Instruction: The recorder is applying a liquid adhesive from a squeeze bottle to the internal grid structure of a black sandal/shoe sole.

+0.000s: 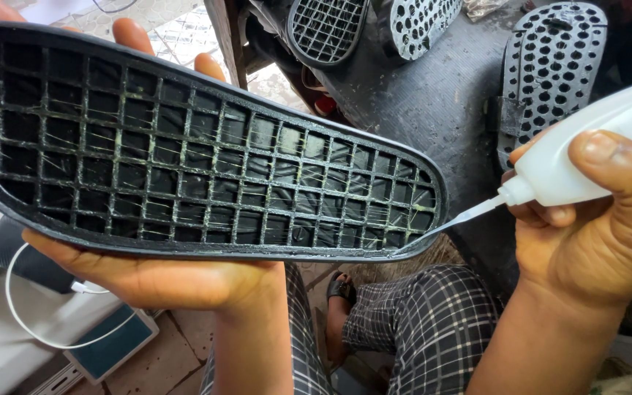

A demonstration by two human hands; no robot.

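Note:
My left hand (162, 281) holds a large black shoe sole (184, 161) from below, with its grid of square cells facing up and fingertips showing over its far edge. Yellowish glue threads lie across the grid ribs. My right hand (594, 234) grips a white squeeze bottle (594, 150). The bottle's thin nozzle (455, 219) touches the sole's near rim at its rounded right end.
Other black soles lie on a dark worktop (440, 95): a grid one (327, 28), one with round holes (418, 25) and a long one (554, 69) at right. Below are my checked trousers (426, 322), a sandalled foot (339, 292), and a white cable (45, 338) beside a teal box (115, 342).

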